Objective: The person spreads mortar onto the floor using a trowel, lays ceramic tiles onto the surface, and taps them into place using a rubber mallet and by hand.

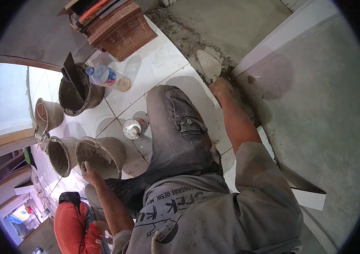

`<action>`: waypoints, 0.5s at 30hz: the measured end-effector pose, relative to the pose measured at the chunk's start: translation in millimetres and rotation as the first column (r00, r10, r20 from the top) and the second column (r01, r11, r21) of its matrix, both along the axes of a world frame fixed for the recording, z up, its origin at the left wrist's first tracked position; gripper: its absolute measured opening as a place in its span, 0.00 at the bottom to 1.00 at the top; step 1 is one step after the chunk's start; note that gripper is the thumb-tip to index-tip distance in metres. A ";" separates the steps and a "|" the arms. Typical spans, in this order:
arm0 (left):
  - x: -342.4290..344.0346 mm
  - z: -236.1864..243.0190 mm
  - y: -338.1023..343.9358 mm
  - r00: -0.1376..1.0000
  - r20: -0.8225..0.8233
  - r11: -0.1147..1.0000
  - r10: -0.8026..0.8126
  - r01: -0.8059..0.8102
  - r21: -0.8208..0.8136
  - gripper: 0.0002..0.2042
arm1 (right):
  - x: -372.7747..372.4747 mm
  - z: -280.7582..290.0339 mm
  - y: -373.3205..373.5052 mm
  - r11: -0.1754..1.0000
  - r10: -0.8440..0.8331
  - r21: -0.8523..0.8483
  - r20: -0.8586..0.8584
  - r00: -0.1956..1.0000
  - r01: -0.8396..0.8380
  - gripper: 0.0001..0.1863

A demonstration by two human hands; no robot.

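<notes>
My right hand point(221, 87) is closed round the handle of a trowel point(209, 65). The trowel's pale, mortar-smeared blade lies over a rough strip of mortar point(197, 42) along the tile edge, close to the grey wall. On my other side, my left hand point(89, 173) grips the near rim of a mortar-crusted bucket point(114, 153), fingers curled over the edge. The bucket tilts, its opening toward the left, and its inner wall is coated with grey residue. A second dirty bucket point(66, 155) stands against it.
A larger black bucket point(93, 95) holds a flat dark board point(73, 76). Beside it stands a plastic bottle point(103, 76); another bottle point(134, 128) is near my knee. A small bucket point(49, 113), stacked brown tiles point(123, 34) and a person in red point(70, 226) are also around.
</notes>
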State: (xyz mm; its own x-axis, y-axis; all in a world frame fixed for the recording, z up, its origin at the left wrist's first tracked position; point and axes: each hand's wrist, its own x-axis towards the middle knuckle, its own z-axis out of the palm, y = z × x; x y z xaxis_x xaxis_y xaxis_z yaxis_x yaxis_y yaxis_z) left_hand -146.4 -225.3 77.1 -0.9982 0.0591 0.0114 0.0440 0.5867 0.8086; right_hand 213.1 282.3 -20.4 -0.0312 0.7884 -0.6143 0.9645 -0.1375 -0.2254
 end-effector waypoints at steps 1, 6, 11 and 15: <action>-1.0 -1.9 -0.1 1.000 0.024 1.000 0.019 -0.019 -0.009 0.18 | 1.0 12.5 -3.2 1.000 -0.001 -0.020 0.005 1.000 0.001 0.25; -3.7 -7.8 3.4 1.000 -0.003 0.994 -0.020 0.020 -0.107 0.19 | -0.9 43.0 -20.0 0.999 0.033 0.016 -0.007 0.999 -0.033 0.22; -2.0 -3.0 10.0 0.997 -0.020 0.995 -0.078 0.077 -0.068 0.21 | -18.2 24.7 -27.4 0.995 0.090 0.050 0.008 0.996 -0.090 0.22; 4.6 11.7 13.5 0.996 -0.065 0.998 -0.056 0.056 -0.007 0.21 | -16.0 19.9 -18.7 0.990 0.079 0.120 0.015 0.997 -0.080 0.20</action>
State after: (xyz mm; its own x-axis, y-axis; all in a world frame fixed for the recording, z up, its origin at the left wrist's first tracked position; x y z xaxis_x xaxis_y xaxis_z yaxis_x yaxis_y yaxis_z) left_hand -141.8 -211.8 88.8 -0.9904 0.1153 0.0763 0.1298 0.5859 0.7999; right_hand 197.1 263.7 -0.5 -0.0905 0.8518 -0.5161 0.9737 -0.0331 -0.2254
